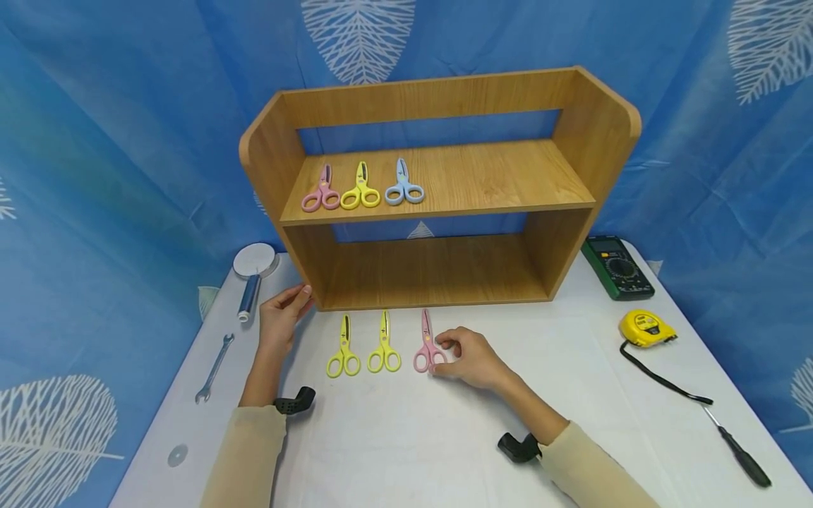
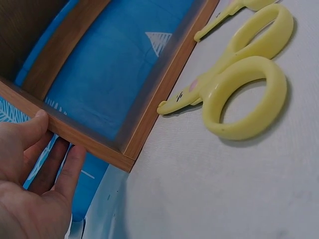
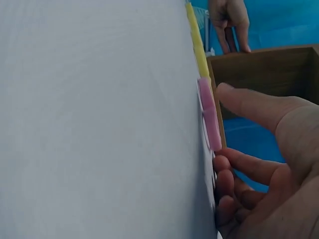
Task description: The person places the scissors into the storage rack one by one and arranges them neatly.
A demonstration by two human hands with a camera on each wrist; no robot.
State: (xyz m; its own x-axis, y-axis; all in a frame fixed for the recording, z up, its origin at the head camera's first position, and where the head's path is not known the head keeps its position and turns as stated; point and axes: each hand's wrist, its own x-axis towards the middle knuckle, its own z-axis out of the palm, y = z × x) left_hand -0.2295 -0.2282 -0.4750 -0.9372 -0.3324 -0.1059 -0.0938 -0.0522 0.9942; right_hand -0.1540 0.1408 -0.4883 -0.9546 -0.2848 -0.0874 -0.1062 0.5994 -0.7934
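Pink scissors (image 1: 425,351) lie on the white table, blades toward the shelf. My right hand (image 1: 475,358) is at their handles, thumb and fingers spread apart around the pink loops in the right wrist view. To their left lie two yellow scissors (image 1: 344,358) (image 1: 384,354), lined up the same way. My left hand (image 1: 281,317) holds the lower left side panel of the wooden shelf (image 1: 438,302), thumb on its front edge and fingertips against its outer face. On the upper board rest pink scissors (image 1: 324,192), yellow scissors (image 1: 361,189) and light blue scissors (image 1: 403,185).
Along the left side are a white round object (image 1: 254,259), a blue-handled tool (image 1: 250,296), a wrench (image 1: 214,368) and a grey disc (image 1: 178,455). Toward the right lie a green multimeter (image 1: 617,268), a yellow tape measure (image 1: 646,329) and a black-handled screwdriver (image 1: 743,455).
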